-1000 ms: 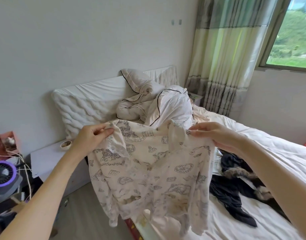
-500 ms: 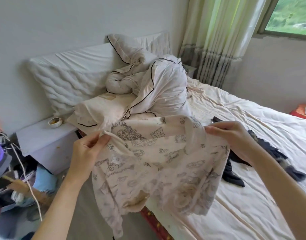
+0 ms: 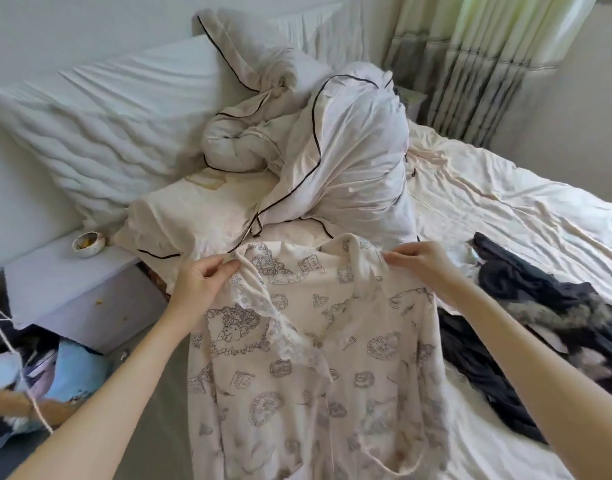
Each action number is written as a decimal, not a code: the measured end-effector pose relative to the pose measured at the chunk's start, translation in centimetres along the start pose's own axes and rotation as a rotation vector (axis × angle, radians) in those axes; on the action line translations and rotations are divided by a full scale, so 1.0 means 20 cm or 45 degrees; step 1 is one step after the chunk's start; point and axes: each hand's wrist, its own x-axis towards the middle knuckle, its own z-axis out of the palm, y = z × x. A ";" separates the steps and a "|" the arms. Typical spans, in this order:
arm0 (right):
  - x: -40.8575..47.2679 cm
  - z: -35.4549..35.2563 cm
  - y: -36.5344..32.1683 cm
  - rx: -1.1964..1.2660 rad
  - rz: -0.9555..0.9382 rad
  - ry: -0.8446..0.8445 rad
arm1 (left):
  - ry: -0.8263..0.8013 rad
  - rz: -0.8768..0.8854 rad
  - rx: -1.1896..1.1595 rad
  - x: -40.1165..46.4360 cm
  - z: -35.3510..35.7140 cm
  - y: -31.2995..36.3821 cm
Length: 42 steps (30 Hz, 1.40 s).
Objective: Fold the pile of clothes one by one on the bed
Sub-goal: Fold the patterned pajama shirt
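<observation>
Both hands hold up a cream printed top (image 3: 318, 358) by its upper edge, spread out over the near corner of the bed (image 3: 505, 209); the left hand (image 3: 202, 285) pinches the fabric at the left shoulder, its grip clamped on the cloth between thumb and curled fingers; the right hand (image 3: 418, 261) pinches the right shoulder in the same way, its grip likewise clamped on the cloth. The top hangs down from the two hands with its front facing the camera; a strip of lace trim runs diagonally down from the left shoulder; grey line drawings cover the fabric; its lower part falls past the mattress edge and out of the bottom of the picture.

Just beside the top, to the right, a heap of dark clothes (image 3: 526, 327) lies crumpled on the pale sheet; part of it shows a furry grey trim. Behind the top, a white duvet with black piping (image 3: 339, 150) is bundled against a ribbed white pillow (image 3: 107, 133) at the head of the bed. To the left stands a pale bedside cabinet (image 3: 68, 285) with a small bowl (image 3: 88, 242) on its top; below it, clutter lies on the floor; striped curtains (image 3: 481, 64) hang at the far right corner.
</observation>
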 end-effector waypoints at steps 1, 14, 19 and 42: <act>0.15 0.05 0.08 -0.010 0.020 -0.004 | 0.007 -0.031 0.044 0.13 0.04 -0.09; 1.25 0.62 0.97 -0.062 0.245 -0.013 | 0.065 -0.057 0.567 1.06 0.47 -1.19; 1.45 0.74 1.13 -0.004 0.222 0.101 | 0.089 0.044 0.586 1.24 0.55 -1.48; 2.02 1.05 1.40 -0.137 0.665 -0.216 | -0.736 -0.027 0.798 1.81 1.07 -1.76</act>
